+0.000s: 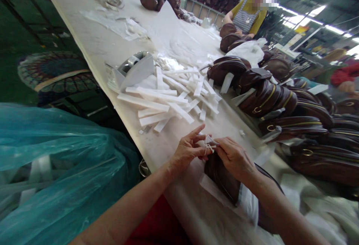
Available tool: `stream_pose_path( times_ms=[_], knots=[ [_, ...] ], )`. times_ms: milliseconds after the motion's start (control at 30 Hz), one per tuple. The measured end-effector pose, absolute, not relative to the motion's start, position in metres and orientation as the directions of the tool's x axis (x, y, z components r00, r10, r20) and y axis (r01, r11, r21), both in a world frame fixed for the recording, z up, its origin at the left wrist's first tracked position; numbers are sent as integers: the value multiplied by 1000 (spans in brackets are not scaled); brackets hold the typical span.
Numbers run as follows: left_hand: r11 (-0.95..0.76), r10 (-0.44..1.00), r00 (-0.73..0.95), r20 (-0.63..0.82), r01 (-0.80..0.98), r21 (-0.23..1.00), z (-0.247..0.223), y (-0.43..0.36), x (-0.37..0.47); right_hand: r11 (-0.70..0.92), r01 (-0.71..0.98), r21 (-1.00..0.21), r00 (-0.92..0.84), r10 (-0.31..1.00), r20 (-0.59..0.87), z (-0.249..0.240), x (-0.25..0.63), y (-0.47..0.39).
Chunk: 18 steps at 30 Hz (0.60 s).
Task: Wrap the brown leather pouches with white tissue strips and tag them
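Note:
My left hand [188, 148] pinches a thin white string [208, 144], which loops around its fingertips, with the index finger raised. Close against it, my right hand [237, 158] has its fingers closed on a narrow pale strip [213, 142] that meets the string. Below both hands a dark brown leather bag [224, 177] lies on the table, partly covered by my right hand and forearm. Thin white sheeting [249, 202] shows beside and under the bag. The exact wrap of the string at my fingertips is too small to make out.
White foam strips [174, 97] lie heaped ahead, beside a grey tape dispenser [136, 69]. Brown bags [305, 125] crowd the right side. A teal plastic bag [67, 170] bulges at left, near a patterned stool [56, 71]. A co-worker [248, 15] handles bags across the table [112, 47].

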<state>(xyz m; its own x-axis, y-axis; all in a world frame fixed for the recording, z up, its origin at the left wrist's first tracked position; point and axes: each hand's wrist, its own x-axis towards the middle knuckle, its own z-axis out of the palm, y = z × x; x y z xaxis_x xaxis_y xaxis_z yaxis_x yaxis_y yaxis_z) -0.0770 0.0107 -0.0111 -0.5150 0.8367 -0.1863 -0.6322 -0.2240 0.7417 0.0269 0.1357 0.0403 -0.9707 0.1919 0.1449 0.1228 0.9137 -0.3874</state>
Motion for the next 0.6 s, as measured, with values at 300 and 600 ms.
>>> stream_pose_path(
  times_ms=[300,600],
  knots=[
    [-123,743,-669,25,-100,987,8,15,-84,953,83,-290,-964,150,219,31,22,128],
    [-32,729,-672,130,156,987,4,0,-91,660,353,-663,-830,548,104,33,26,123]
  ],
)
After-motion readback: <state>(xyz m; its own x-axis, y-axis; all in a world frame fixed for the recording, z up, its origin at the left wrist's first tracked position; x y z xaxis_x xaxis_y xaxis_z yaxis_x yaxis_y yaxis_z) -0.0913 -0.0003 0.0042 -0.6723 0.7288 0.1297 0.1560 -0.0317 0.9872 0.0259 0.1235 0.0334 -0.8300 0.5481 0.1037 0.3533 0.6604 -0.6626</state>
